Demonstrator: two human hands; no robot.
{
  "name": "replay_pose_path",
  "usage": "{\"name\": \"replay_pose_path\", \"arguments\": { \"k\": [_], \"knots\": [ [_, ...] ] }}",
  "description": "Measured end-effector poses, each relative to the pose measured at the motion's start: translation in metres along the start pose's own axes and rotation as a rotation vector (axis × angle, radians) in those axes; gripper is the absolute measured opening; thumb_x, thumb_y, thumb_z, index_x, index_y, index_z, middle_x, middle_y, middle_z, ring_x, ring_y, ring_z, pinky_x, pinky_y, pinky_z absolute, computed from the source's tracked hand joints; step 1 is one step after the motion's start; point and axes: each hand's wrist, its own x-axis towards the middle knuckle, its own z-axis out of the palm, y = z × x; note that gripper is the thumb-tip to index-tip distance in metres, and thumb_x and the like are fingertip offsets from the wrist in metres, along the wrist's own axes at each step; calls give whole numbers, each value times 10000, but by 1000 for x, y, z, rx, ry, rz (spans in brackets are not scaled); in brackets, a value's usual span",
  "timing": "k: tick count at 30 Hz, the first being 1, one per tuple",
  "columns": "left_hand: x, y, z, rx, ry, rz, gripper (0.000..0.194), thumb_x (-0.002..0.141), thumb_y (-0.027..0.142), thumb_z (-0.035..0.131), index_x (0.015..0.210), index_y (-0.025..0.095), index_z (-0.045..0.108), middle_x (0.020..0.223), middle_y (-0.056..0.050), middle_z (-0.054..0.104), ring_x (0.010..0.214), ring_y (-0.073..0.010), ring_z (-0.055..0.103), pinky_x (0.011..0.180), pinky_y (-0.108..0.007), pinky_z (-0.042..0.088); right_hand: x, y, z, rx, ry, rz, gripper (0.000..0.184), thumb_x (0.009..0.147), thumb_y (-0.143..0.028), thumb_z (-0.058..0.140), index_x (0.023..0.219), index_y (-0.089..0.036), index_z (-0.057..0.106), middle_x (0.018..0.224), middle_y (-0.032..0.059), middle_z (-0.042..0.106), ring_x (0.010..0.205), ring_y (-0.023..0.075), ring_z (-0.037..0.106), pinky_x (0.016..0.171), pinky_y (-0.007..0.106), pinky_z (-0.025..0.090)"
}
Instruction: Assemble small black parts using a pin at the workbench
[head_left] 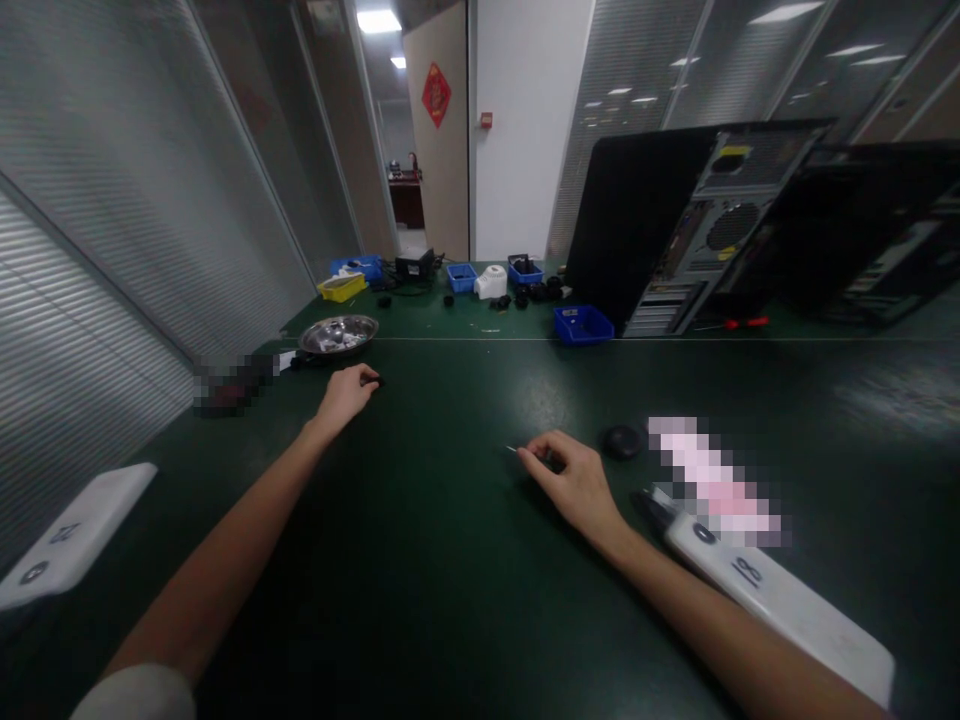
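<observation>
My left hand (351,393) reaches out over the dark green table, just in front of a round metal bowl (318,343) with small pale pieces in it. Its fingers are closed on a small black piece (377,380), mostly hidden by the fingertips. Nearer to me, my right hand (570,470) pinches a thin, light-coloured pin-like piece (511,449) between thumb and forefinger, its tip pointing left. Too little of that piece shows to tell its kind. A round black object (622,441) lies on the table to the right of this hand.
A white power bank (787,590) lies beside my right forearm, another white one (82,530) at far left. Blue bins (583,326), a yellow tray (343,288) and a white plastic part (491,283) stand at the back. A computer case (675,220) rises at right.
</observation>
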Motion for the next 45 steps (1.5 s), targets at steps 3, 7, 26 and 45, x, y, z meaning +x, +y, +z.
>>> {"name": "replay_pose_path", "arguments": {
  "k": [3, 7, 26, 45],
  "knots": [
    [17, -4, -3, -10, -53, -51, 220, 825, 217, 756, 1039, 167, 766, 1032, -101, 768, 953, -251, 716, 858, -340, 547, 0, 0, 0, -1, 2, 0, 248, 959, -416, 602, 853, -217, 704, 850, 21, 697, 759, 177, 632, 687, 294, 457],
    [28, -6, -2, -29, -80, -84, 255, 790, 224, 796, 1035, 158, 768, 999, -98, 776, 890, -228, 723, 814, -315, 556, 0, -1, 0, -11, 9, -2, 246, 960, -411, 608, 846, -212, 699, 839, 22, 689, 758, 176, 626, 691, 294, 451],
    [21, -37, 1, 66, -6, 10, 293, 824, 262, 705, 1098, 191, 785, 1041, -112, 760, 941, -282, 710, 847, -354, 557, -1, 9, 6, -5, 30, -13, 187, 947, -380, 638, 846, -232, 690, 846, 7, 689, 760, 169, 632, 685, 288, 444],
    [7, -58, 15, 36, 298, 200, 378, 972, 339, 490, 1200, 153, 728, 1172, -130, 683, 1064, -291, 649, 1007, -420, 486, -3, 7, 3, -16, 2, -24, 228, 959, -415, 616, 843, -233, 691, 858, 12, 692, 790, 182, 636, 709, 299, 445]
  ]
}}
